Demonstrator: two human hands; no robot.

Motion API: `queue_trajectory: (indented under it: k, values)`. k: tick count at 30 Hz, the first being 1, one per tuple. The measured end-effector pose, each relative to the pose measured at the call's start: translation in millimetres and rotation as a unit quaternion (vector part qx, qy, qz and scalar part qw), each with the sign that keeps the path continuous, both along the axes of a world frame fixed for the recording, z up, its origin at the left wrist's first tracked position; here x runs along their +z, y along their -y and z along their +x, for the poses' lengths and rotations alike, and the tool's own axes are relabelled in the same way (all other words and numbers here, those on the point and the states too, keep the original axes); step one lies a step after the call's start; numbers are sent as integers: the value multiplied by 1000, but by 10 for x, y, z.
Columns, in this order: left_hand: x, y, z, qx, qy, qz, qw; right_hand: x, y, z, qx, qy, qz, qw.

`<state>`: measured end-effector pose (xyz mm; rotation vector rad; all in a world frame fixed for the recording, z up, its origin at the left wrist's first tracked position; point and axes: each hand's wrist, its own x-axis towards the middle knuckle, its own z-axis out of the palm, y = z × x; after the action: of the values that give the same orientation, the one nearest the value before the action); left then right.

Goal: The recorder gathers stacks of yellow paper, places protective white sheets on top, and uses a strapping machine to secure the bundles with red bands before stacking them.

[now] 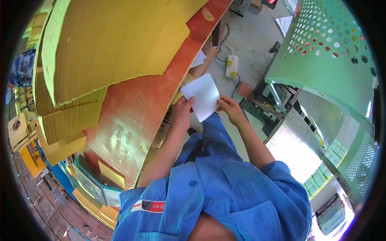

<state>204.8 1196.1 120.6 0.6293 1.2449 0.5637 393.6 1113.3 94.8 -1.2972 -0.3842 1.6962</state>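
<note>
Between the red table (120, 132) and the green perforated guard (321, 60), white sheet (202, 97) held up by opposite sides; left hand (183, 110) and right hand (230, 108) both pinched on it. Judged mid-handling: sheet in hand, not yet set down; remaining work cannot be told.

The picture is brightly lit. Whitish glare spreads over the red tabletop (116, 136), and the pale machine panel (295, 140) at right washes out to near-white. The paper (203, 96) is bright yet crisp-edged. The space under the tabletop's edge is darker. Fisheye distortion bows shapes toward a black, round border, with violet fringing at lower right; small things at far left look soft.
</note>
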Motion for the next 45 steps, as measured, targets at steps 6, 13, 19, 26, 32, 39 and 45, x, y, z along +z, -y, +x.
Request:
queue_trajectory:
  k: [6,13,19,26,32,39,45]
  values:
    - [601,159,110,-84,-204,181,958,510,-43,-84,-111,86,42,989]
    - [1405,290,-115,23,-45,242,969,1195,24,-179,-122,137,113,977]
    - [2143,447,-1142,-2,-178,339,924,1834,-57,-773,-175,127,155,964]
    - [2833,705,-2650,272,-94,316,904,1933,-199,-1779,0,136,256,957]
    - [2600,469,-2812,316,-19,336,887,2092,-416,-2272,-37,-237,216,946]
    - [2037,412,-2341,242,-113,338,902,2098,-192,-2389,110,209,181,955]
    - [1857,644,-2720,371,-107,236,892,2052,-391,-2237,150,269,255,916]
